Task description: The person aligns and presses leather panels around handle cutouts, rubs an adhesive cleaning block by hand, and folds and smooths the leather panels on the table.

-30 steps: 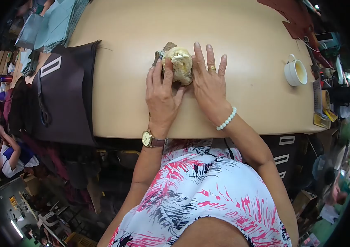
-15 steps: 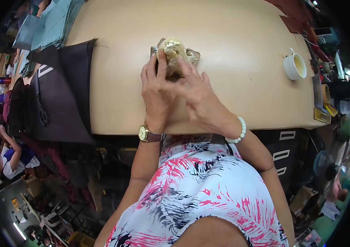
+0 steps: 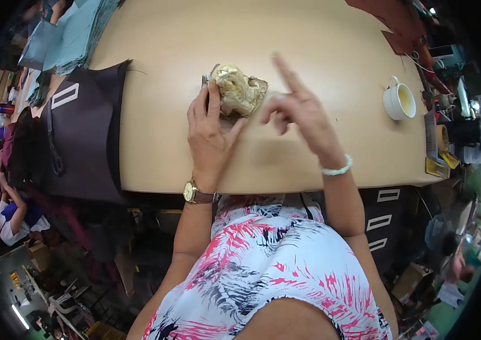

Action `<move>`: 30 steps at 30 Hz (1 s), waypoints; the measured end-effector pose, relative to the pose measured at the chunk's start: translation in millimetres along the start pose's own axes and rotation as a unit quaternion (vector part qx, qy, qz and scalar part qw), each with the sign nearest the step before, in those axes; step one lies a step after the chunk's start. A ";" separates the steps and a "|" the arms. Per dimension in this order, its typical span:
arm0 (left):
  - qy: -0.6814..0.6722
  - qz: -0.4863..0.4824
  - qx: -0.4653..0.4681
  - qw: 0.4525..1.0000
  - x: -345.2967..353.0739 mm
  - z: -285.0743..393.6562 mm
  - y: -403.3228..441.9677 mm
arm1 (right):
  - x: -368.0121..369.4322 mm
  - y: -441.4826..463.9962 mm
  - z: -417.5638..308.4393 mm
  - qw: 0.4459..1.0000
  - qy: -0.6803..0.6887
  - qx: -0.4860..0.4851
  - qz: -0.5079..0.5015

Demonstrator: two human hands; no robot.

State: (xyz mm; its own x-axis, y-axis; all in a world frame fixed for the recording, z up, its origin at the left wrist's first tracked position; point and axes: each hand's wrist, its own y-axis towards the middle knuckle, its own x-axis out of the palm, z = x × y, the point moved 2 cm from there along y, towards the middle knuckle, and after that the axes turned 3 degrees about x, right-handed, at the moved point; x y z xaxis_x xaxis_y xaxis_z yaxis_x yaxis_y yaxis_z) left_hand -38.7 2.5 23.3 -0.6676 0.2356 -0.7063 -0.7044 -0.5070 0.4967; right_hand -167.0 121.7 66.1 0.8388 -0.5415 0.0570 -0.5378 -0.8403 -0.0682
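A lumpy, yellowish-cream object with a crusted surface (image 3: 237, 93) stands on the table; brown and grey edges show around it, and I cannot make out its kind. My left hand (image 3: 209, 127) holds it from the left and front, its fingers along the left side and its thumb near the base. To the right, my right hand (image 3: 302, 110) is raised apart from the object and blurred. Its index finger stretches out and the other fingers are loosely bent, with nothing visible in them.
A white cup with yellowish contents (image 3: 396, 105) stands on the table (image 3: 195, 34) at the right. Dark fabric pieces (image 3: 90, 124) hang over the left edge, near a stack of grey-green sheets (image 3: 79, 37). Another person (image 3: 16, 218) is at the far left.
My right hand has come off the lumpy object and moved right, its index finger now stretched out. My left hand stays on the object.
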 end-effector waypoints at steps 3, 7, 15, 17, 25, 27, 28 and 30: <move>-0.015 -0.005 -0.002 1.000 -1.0 -1.7 0.5 | 44.2 10.4 5.1 0.967 -0.247 -0.058 0.001; -0.021 0.002 -0.006 1.000 -1.1 -3.4 -1.2 | 60.0 -4.4 47.7 0.875 -0.469 -0.096 0.074; 0.005 -0.004 0.016 1.000 -0.2 1.7 -1.9 | 55.5 -23.7 48.3 0.835 -0.530 -0.098 0.107; 0.002 -0.008 0.009 1.000 -0.2 2.2 -0.8 | 54.3 -27.1 60.5 0.823 -0.543 -0.118 0.116; 0.011 0.000 0.024 1.000 -0.9 2.1 -4.3 | 35.5 -22.2 53.1 0.951 -0.304 -0.015 0.055; 0.010 0.006 0.022 1.000 -0.1 2.1 -4.1 | 25.2 -10.7 46.5 0.956 -0.292 -0.010 0.040; 0.003 0.003 0.011 1.000 1.8 -0.4 -4.9 | 20.9 -5.3 35.2 0.953 -0.300 -0.028 0.039; -0.007 0.003 -0.008 1.000 3.8 -8.1 -2.5 | 17.1 0.1 12.4 0.949 -0.297 -0.069 0.080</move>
State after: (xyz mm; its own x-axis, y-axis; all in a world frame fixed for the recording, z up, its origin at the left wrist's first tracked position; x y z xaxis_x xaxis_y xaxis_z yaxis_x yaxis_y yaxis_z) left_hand -37.5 -2.1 15.3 -0.6746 0.2438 -0.6968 -0.6970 -0.5211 0.4925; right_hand -151.7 112.7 54.8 0.6226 -0.5871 -0.5174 -0.6342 -0.7659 0.1059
